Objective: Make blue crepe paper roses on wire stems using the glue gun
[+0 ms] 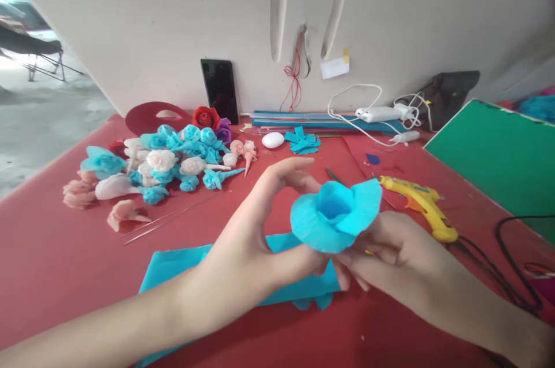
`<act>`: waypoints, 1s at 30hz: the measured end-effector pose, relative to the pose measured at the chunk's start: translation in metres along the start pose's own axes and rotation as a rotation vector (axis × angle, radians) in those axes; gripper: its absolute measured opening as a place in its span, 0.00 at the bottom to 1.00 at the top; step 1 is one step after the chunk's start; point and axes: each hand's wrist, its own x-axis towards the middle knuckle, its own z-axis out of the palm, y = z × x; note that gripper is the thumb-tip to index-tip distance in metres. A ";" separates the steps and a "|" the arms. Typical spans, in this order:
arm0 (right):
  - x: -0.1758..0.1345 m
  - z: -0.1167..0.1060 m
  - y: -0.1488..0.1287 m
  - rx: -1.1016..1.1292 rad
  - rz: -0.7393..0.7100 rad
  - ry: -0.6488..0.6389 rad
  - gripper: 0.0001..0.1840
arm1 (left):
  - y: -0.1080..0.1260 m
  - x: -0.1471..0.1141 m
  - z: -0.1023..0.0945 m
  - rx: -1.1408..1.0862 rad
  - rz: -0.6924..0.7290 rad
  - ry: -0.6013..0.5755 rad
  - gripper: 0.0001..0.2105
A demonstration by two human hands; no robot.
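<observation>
Paper flower (336,212), bright blue, held up just left of the yellow glue gun (422,203)

Gripped from underneath by the right hand (403,246), with fingers closed below the petals; too hidden there to make out a stem. Ringed loosely, on the side away from the glue gun, by the left hand (255,240), with thumb and forefinger bowed wide apart; impossible to tell how firmly touching. Opening upward, with broad outer petals around a deep, curled centre.

Nearer than the glue gun and to its left, partly under the left forearm: folded blue paper (173,261). Well left of the glue gun: a heap of small blue, white and pink flowers (160,159), with a red rose (206,118) at the back. Beyond the glue gun, leftward: a white egg-shaped piece (273,140) just beside blue paper strips (302,141). Right of the glue gun: a green board (489,165). Under the glue gun: a red tabletop (65,252).
</observation>
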 end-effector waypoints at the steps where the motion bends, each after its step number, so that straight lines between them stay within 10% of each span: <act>1: -0.001 0.002 0.001 0.019 0.020 -0.028 0.07 | 0.001 0.000 0.000 0.004 -0.002 0.002 0.25; 10: -0.007 0.008 0.011 0.052 0.071 -0.098 0.09 | 0.000 -0.003 0.000 -0.085 -0.053 -0.113 0.24; 20: -0.002 0.006 0.000 0.100 0.076 -0.043 0.07 | -0.001 -0.005 -0.001 0.396 0.199 0.050 0.26; 25: 0.000 0.005 -0.001 0.206 0.082 -0.032 0.07 | -0.002 0.002 -0.009 0.579 0.487 0.096 0.30; 30: 0.001 0.005 0.006 0.323 0.047 -0.062 0.07 | 0.005 0.011 -0.020 1.042 0.808 0.266 0.10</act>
